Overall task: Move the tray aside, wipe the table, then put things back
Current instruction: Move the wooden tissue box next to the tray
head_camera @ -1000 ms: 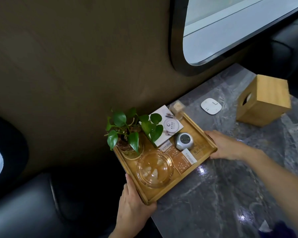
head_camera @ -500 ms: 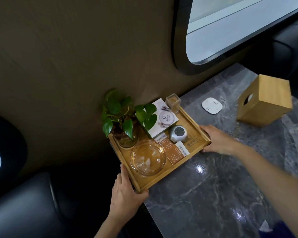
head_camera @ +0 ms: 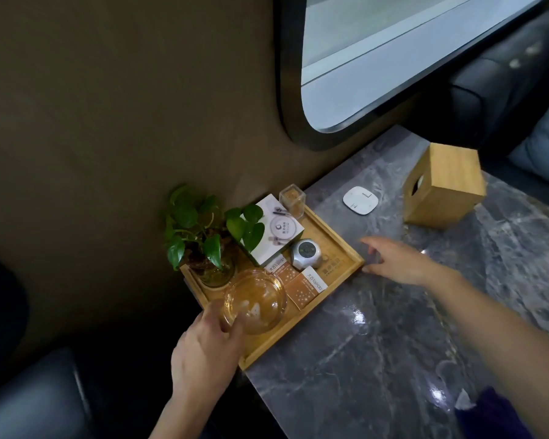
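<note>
The wooden tray [head_camera: 287,346] lies at the far left end of the grey marble table [head_camera: 393,343], against the brown wall. It holds a potted green plant [head_camera: 210,229], a glass bowl [head_camera: 257,299], a white box [head_camera: 276,232], a round silver device [head_camera: 305,253], orange packets [head_camera: 301,285] and a small clear container [head_camera: 292,198]. My left hand [head_camera: 208,350] is at the tray's near left corner, thumb and fingers touching the bowl's near rim; I cannot tell whether it grips. My right hand [head_camera: 396,261] hovers just off the tray's right corner, fingers spread, holding nothing.
A white square pad [head_camera: 360,200] and a wooden tissue box [head_camera: 444,185] stand on the table right of the tray. A purple cloth [head_camera: 495,413] lies at the near right edge. Dark seats flank the table, and a window [head_camera: 393,58] is above it.
The tray moved left and back toward the wall. My right hand let go of its right edge and opened. My left hand shifted from the tray's corner up to the bowl's rim.
</note>
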